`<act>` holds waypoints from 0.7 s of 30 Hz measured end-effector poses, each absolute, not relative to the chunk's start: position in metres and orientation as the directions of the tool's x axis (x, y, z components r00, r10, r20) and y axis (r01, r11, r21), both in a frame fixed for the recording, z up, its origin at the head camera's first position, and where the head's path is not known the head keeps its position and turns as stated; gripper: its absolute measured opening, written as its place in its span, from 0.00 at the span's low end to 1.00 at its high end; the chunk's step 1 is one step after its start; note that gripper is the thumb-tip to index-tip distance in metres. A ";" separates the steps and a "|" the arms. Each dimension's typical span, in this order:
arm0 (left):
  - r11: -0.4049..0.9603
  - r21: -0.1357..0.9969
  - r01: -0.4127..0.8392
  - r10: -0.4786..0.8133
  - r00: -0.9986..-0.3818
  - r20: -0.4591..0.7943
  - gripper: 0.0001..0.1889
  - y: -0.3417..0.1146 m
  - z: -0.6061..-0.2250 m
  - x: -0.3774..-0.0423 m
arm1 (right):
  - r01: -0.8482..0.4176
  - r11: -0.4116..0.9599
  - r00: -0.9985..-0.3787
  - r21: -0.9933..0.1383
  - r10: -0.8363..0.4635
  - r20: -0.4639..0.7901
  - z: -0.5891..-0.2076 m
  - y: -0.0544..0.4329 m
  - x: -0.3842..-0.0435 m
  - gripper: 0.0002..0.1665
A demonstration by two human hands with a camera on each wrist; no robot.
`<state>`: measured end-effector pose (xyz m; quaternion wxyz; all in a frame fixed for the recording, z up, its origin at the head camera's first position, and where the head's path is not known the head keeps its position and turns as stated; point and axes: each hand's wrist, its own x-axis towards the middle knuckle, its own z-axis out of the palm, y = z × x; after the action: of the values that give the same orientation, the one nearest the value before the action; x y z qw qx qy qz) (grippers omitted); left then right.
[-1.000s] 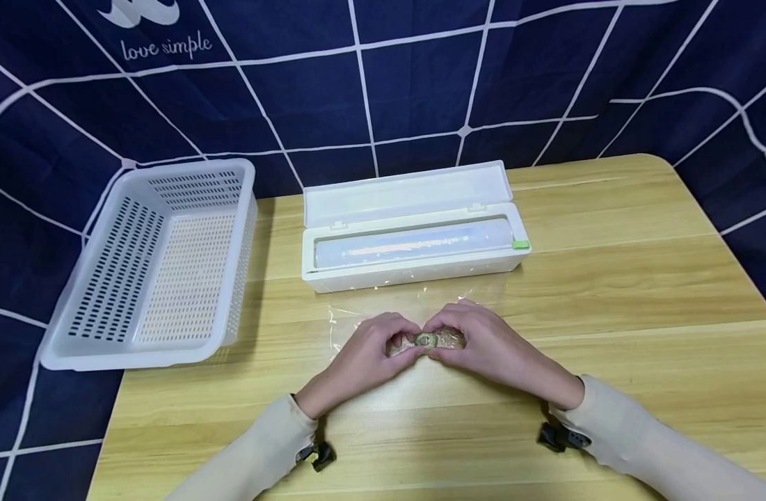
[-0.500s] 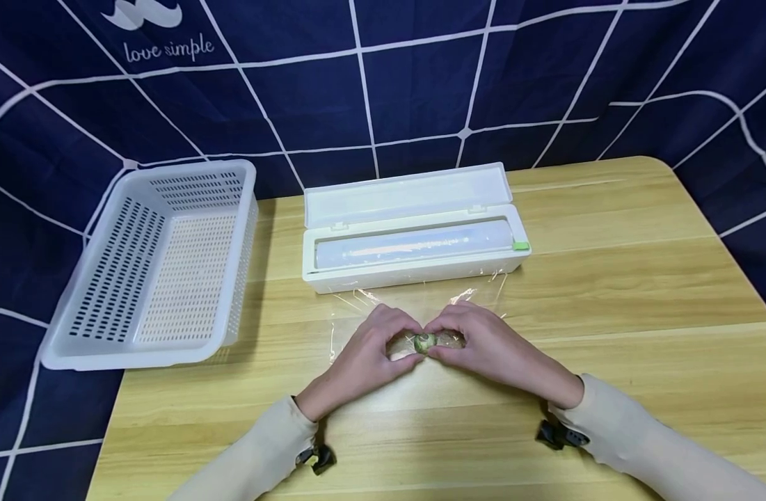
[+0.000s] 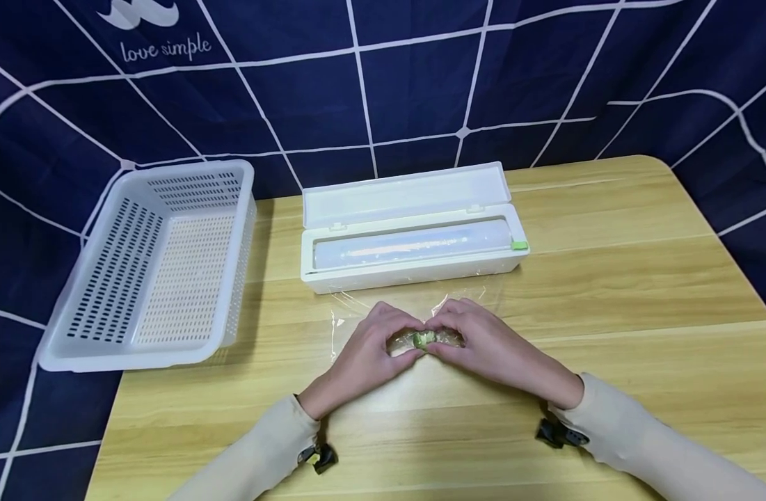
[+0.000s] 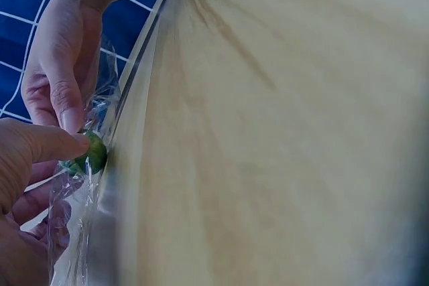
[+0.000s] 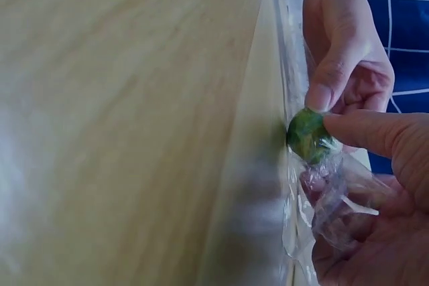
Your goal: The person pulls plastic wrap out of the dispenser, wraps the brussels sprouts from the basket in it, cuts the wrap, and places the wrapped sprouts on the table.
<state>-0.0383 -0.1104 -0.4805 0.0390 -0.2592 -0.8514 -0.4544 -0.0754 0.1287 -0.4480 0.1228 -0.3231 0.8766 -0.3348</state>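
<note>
Between my fingertips sits a small round green fruit (image 3: 424, 339), mottled with yellow in the right wrist view, with clear cling film (image 5: 338, 199) gathered about it. My left hand (image 3: 378, 346) pinches the fruit from the left, thumb on the near side. From the other side my right hand (image 3: 483, 342) pinches it too, and both thumb tips nearly meet on it. Twisted film trails from the fruit (image 4: 96, 152) into each palm in the wrist views. The fingers hide much of its far side.
Behind the hands stands a white cling film box (image 3: 414, 268), lid up, with the film roll (image 3: 414, 243) inside and a green slider (image 3: 520, 245) at its right end. A white slotted basket (image 3: 231, 278) is at the left. Navy gridded cloth (image 3: 420, 90) hangs behind the wooden table (image 3: 608, 278).
The fruit has turned between my fingertips, showing a different face than before. The loose film near the box has shifted its creases. Both hands stay in nearly the same place.
</note>
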 end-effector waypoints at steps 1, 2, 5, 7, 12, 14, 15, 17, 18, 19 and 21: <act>0.455 0.755 0.472 0.404 -0.865 0.297 0.19 -0.110 -0.480 -0.039 | -0.475 0.572 -0.769 -0.668 -0.640 0.000 -0.448 0.129 -0.075 0.18; 0.459 0.756 0.468 0.403 -0.867 0.292 0.19 -0.110 -0.479 -0.039 | -0.466 0.575 -0.776 -0.673 -0.631 -0.002 -0.448 0.128 -0.074 0.20; 0.466 0.755 0.462 0.398 -0.871 0.287 0.18 -0.109 -0.479 -0.039 | -0.446 0.575 -0.793 -0.686 -0.609 0.005 -0.447 0.127 -0.073 0.25; 0.461 0.761 0.457 0.395 -0.873 0.285 0.17 -0.108 -0.481 -0.040 | -0.441 0.572 -0.800 -0.691 -0.600 0.014 -0.447 0.127 -0.072 0.26; 0.473 0.765 0.437 0.391 -0.882 0.262 0.16 -0.107 -0.480 -0.041 | -0.456 0.571 -0.804 -0.682 -0.594 0.040 -0.448 0.127 -0.072 0.25; 0.484 0.759 0.435 0.395 -0.883 0.254 0.16 -0.107 -0.478 -0.041 | -0.461 0.576 -0.801 -0.675 -0.597 0.037 -0.448 0.127 -0.072 0.25; 0.485 0.760 0.431 0.396 -0.884 0.249 0.16 -0.107 -0.478 -0.041 | -0.463 0.578 -0.800 -0.673 -0.600 0.035 -0.448 0.126 -0.072 0.25; 0.481 0.766 0.427 0.398 -0.885 0.244 0.15 -0.108 -0.480 -0.041 | -0.463 0.582 -0.798 -0.668 -0.601 0.029 -0.449 0.126 -0.073 0.25; 0.481 0.764 0.431 0.401 -0.883 0.246 0.16 -0.108 -0.481 -0.041 | -0.460 0.584 -0.799 -0.669 -0.600 0.026 -0.449 0.126 -0.073 0.25; 0.481 0.761 0.435 0.403 -0.881 0.249 0.16 -0.108 -0.481 -0.041 | -0.456 0.585 -0.800 -0.671 -0.600 0.020 -0.450 0.125 -0.074 0.25; 0.485 0.760 0.432 0.403 -0.882 0.243 0.16 -0.108 -0.480 -0.041 | -0.451 0.581 -0.799 -0.677 -0.601 0.016 -0.450 0.125 -0.074 0.25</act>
<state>-0.0407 -0.1079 -0.4804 0.0160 -0.2421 -0.8617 -0.4457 -0.0743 0.1245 -0.4501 0.1083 -0.2981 0.8825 -0.3472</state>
